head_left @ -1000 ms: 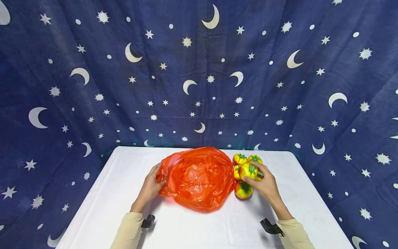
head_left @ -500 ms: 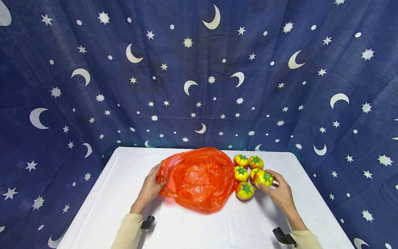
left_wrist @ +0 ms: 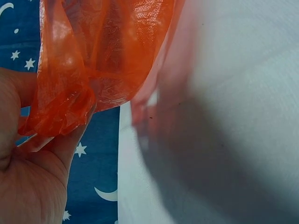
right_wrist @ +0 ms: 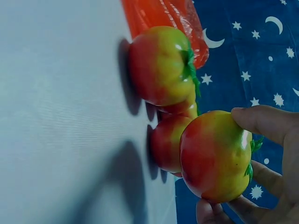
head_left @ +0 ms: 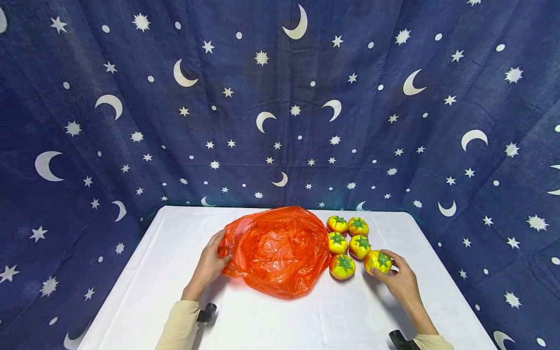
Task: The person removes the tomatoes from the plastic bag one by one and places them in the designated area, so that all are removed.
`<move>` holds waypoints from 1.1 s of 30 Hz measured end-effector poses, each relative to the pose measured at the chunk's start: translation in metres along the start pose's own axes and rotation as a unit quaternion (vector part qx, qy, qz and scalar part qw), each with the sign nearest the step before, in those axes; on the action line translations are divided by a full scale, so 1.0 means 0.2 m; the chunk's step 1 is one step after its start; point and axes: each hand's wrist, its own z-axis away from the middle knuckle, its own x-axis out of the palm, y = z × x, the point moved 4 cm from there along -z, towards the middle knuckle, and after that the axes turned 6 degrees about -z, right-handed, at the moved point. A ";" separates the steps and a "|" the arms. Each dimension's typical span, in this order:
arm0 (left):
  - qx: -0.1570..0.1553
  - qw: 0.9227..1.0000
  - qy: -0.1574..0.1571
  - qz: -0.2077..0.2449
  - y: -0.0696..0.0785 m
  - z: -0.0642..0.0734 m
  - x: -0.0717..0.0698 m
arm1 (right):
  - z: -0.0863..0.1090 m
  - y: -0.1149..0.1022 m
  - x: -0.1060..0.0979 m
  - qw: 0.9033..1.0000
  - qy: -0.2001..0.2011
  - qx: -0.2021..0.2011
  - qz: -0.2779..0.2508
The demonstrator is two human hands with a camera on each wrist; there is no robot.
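A crinkled red plastic bag (head_left: 280,250) lies spread in the middle of the table, its mouth facing up. My left hand (head_left: 211,260) grips its left edge; in the left wrist view the gathered film (left_wrist: 60,107) runs between thumb and fingers. My right hand (head_left: 401,279) holds a glossy yellow-and-red tomato (head_left: 377,262) with green leaves on top. Seen from the right wrist, thumb and fingertips clasp this tomato (right_wrist: 216,156) around its sides, and it stands off from the white cloth. Several similar tomatoes (head_left: 342,267) sit in two columns between the bag and my right hand.
A white cloth (head_left: 271,323) covers the table. Behind it hangs a dark blue curtain (head_left: 280,146) with moons and stars. Black wrist devices (head_left: 206,312) are strapped at both sleeves. The tomato column on the left sits against the bag's right side.
My right hand has carried its tomato from over the group to the right and nearer to me, uncovering the tomatoes beneath. My left hand and the bag have stayed in place.
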 end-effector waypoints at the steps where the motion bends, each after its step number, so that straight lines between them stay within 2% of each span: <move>1: -0.003 1.000 -0.002 0.001 0.00 0.00 0.00 | 0.00 0.01 0.00 1.000 -0.003 0.004 0.004; 12: -0.005 1.000 -0.010 0.012 0.02 0.00 -0.01 | 0.02 0.08 0.06 1.000 -0.015 -0.003 0.011; 18: -0.005 1.000 -0.009 0.017 0.03 0.00 -0.01 | 0.02 0.11 0.10 0.999 -0.029 0.003 0.020; 25: -0.006 1.000 -0.006 0.011 0.02 0.00 -0.01 | 0.01 0.13 0.14 0.998 -0.050 0.030 0.016; 33: -0.001 1.000 -0.001 0.012 0.01 0.00 -0.01 | -0.01 0.14 0.16 0.998 -0.052 0.032 0.014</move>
